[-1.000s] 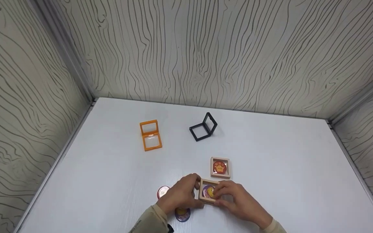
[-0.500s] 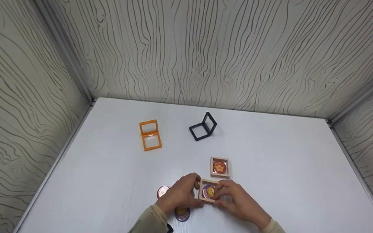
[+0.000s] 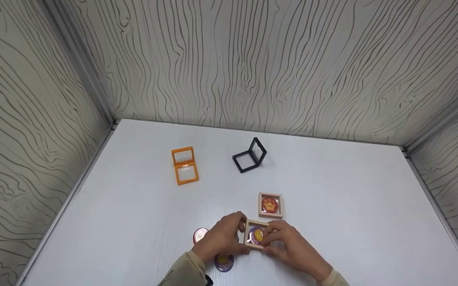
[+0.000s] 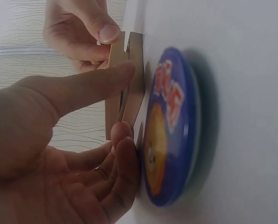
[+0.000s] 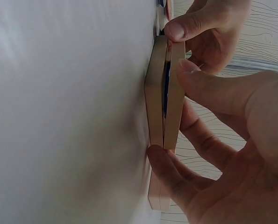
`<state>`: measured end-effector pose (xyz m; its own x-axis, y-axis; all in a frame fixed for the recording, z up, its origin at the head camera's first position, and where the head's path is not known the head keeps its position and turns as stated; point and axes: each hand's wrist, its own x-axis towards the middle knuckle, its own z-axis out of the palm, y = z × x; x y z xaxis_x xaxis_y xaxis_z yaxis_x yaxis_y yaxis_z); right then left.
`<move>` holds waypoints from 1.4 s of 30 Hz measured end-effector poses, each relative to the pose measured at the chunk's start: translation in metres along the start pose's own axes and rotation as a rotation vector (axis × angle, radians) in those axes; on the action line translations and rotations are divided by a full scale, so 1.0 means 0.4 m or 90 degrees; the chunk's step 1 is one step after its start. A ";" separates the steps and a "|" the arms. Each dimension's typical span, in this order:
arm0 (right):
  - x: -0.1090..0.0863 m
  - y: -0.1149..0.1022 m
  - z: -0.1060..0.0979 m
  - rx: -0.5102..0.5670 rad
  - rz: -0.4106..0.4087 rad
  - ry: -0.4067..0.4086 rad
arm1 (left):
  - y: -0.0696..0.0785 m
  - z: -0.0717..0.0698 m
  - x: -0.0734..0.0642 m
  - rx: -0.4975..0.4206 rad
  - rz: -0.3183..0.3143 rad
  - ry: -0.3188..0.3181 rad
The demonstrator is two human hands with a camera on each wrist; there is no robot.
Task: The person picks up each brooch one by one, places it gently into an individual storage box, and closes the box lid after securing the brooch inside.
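Both hands hold a square wooden display frame (image 3: 246, 235) low at the white table. Behind its clear window sits a round purple badge with a yellow figure (image 3: 255, 235). My left hand (image 3: 223, 236) pinches the left side between thumb and fingers. At the right side, my right hand (image 3: 290, 243) grips the edge, its fingers covering part of the window. In the right wrist view, the frame's two wooden halves (image 5: 176, 100) lie face to face with a narrow gap, and a dark badge edge shows inside. A loose purple badge (image 4: 169, 135) lies beside my left hand.
Just behind stands another wooden frame (image 3: 270, 217) with a red star badge (image 3: 269, 205). A red-rimmed badge (image 3: 200, 235) lies left of my left hand. Farther back are an opened orange frame (image 3: 188, 182) and an opened black frame (image 3: 248, 170). Patterned walls enclose the table (image 3: 352, 206).
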<state>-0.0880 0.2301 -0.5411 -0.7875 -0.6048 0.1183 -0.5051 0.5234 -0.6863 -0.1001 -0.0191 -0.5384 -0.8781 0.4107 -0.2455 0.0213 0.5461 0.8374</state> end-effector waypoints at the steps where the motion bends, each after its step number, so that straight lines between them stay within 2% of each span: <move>1: 0.000 -0.001 0.000 -0.001 -0.006 0.003 | 0.000 0.000 0.000 -0.002 0.000 0.000; 7: 0.000 -0.004 -0.002 0.000 -0.004 0.005 | -0.001 0.002 0.004 0.003 -0.001 0.004; 14: 0.002 -0.003 -0.002 -0.033 -0.013 0.016 | -0.001 0.007 0.006 0.027 0.004 0.015; 20: 0.001 -0.005 0.001 -0.038 0.016 0.004 | -0.001 0.007 0.009 0.016 -0.008 0.015; 26: -0.003 -0.010 0.005 -0.047 0.001 0.026 | -0.003 0.008 0.009 0.014 0.002 0.019; 30: -0.001 -0.018 0.009 -0.075 -0.009 0.033 | -0.006 0.006 0.011 0.008 -0.006 0.016; 37: 0.003 -0.032 0.011 -0.078 0.010 0.024 | -0.009 0.001 0.016 -0.008 -0.024 0.012; 42: 0.003 -0.042 0.017 -0.082 0.030 0.025 | -0.005 0.002 0.015 0.006 -0.014 0.016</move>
<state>-0.0780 0.2165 -0.5342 -0.8236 -0.5547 0.1185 -0.5066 0.6253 -0.5937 -0.1051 -0.0173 -0.5420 -0.8898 0.3809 -0.2513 0.0065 0.5613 0.8276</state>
